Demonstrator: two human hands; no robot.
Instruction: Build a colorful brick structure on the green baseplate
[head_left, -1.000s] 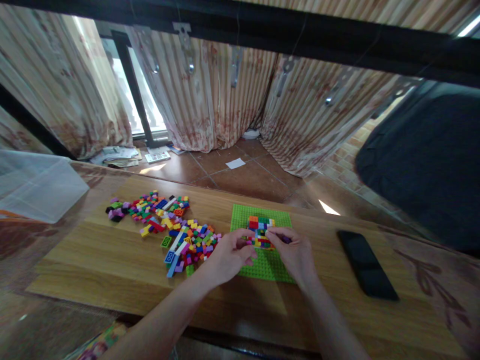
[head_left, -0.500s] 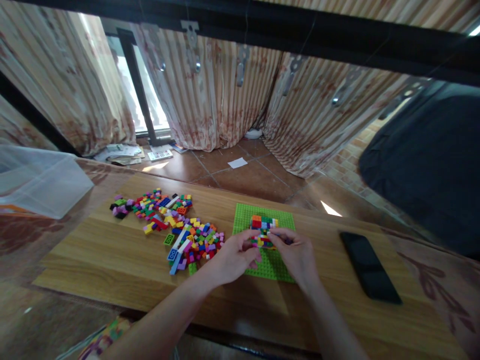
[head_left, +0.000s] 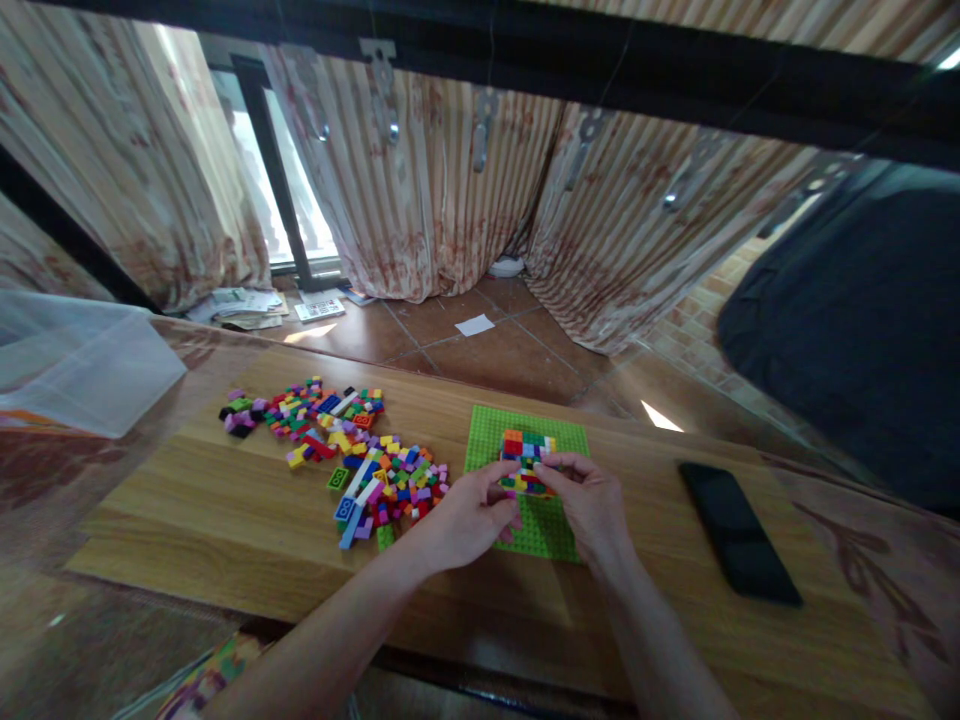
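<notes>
A green baseplate (head_left: 495, 428) lies on the wooden table. On it stands a small multicoloured brick build (head_left: 526, 452). My left hand (head_left: 465, 518) is curled at the build's left side, fingertips pinched against its lower bricks. My right hand (head_left: 592, 505) is curled at its right side, thumb and fingers pressed on the build's front right edge. Whether a loose brick sits between the fingers is hidden.
A heap of loose coloured bricks (head_left: 352, 445) spreads left of the baseplate. A black phone (head_left: 739, 532) lies to the right. A clear plastic box (head_left: 75, 360) sits at far left. Beyond the table (head_left: 225, 520) are a tiled floor and curtains; a dark bulk fills the right.
Both hands have stayed at the brick build, with the fingers shifting slightly on it. The camera has tilted a little between the earliest frame and now.
</notes>
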